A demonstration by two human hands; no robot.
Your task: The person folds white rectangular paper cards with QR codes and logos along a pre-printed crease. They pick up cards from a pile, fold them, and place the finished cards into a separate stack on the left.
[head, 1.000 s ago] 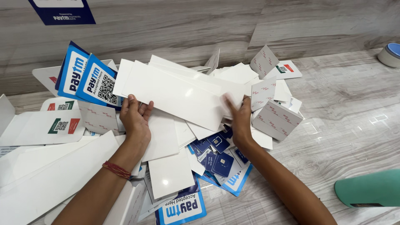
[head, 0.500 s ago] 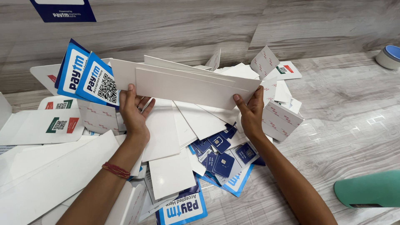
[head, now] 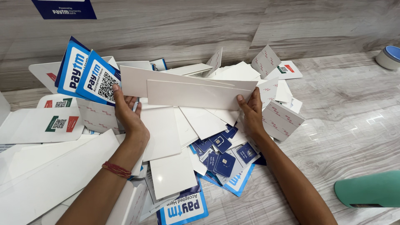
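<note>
Nearest the camera, under both forearms, lies a loose heap of white cards [head: 171,173] and blue-and-white printed cards [head: 183,206], with small dark blue chip cards [head: 223,160] scattered just below the right wrist; the left wrist wears a red thread band [head: 116,169]. Above that, the left hand [head: 129,116] and the right hand [head: 252,114] hold between them a stack of long white panels [head: 191,89], raised off the heap and stood on its long edge, slightly fanned. The left fingers are loosely curled and a little spread, the thumb up against the near face at the stack's left end; how the far-side fingers sit I cannot tell. The right fingers [head: 241,100] are pressed close together, thumb in front, clamping the right end — both hands closed on the stack. The panels look light, thin and stiff, with smooth glossy faces that probably slide on one another, so a hold at both short ends, squeezing the sheets together, seems the safest grip. Just beyond the left fingertips lean blue code placards [head: 89,77]; beyond the right fingertips sit white sheets with a red-marked backing [head: 281,118] and more white cards — then the grey wood-grain wall [head: 208,25]. Far right lie a tape roll [head: 389,56] and a green cylinder [head: 368,189]
</note>
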